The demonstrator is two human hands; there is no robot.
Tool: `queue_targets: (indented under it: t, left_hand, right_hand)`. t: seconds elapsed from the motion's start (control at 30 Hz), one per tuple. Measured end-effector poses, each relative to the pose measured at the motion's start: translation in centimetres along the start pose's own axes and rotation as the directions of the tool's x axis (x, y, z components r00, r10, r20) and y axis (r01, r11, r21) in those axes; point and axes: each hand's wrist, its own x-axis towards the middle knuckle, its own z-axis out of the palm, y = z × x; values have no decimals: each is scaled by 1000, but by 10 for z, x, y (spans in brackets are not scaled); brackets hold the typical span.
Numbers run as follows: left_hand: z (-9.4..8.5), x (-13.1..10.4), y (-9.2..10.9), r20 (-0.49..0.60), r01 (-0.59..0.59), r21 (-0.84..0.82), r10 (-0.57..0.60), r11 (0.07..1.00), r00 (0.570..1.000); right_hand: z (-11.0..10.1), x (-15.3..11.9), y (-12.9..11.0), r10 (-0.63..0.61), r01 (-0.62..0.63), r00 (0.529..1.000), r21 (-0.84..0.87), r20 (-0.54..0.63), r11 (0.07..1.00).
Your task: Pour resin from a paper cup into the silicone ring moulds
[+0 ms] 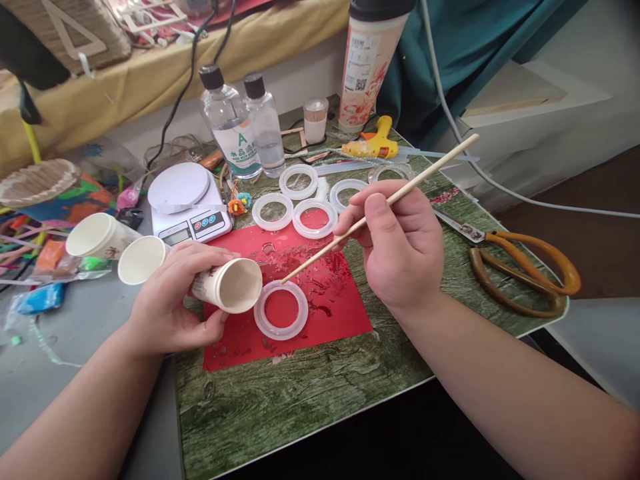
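My left hand (pixel 173 300) is wrapped round a white paper cup (pixel 239 285), tilted so its mouth faces me and slightly right. In my right hand (pixel 400 247) I grip a thin wooden chopstick (pixel 380 212), slanting down to the left. Its tip meets, or hovers just over, the far rim of a translucent ring mold (pixel 281 329); I cannot tell which. That mold lies on a red sheet (pixel 345 313) spotted with clear, shiny liquid. Several more ring molds (pixel 273 211) are grouped behind it.
A digital scale (pixel 193 200), two clear bottles (pixel 233 130) and two more paper cups (pixel 143 259) stand at the back and left. Large scissors (pixel 520 260) lie at right. A yellow glue gun (pixel 377 139) and a tall drink cup (pixel 367 73) are at the back.
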Motion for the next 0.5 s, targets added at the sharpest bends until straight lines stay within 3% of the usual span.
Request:
queue_targets:
  t: [0.27,0.5]
  left_hand:
    - [-2,-1,3,7,14,-16,-14,1000,1000]
    - [1,-5,-20,-96,-72,-88,63,993,993]
  right_hand:
    - [2,0,-1,11,-11,1000,11,-8,1000]
    - [2,-1,0,20,-20,999,-8,-33,1000]
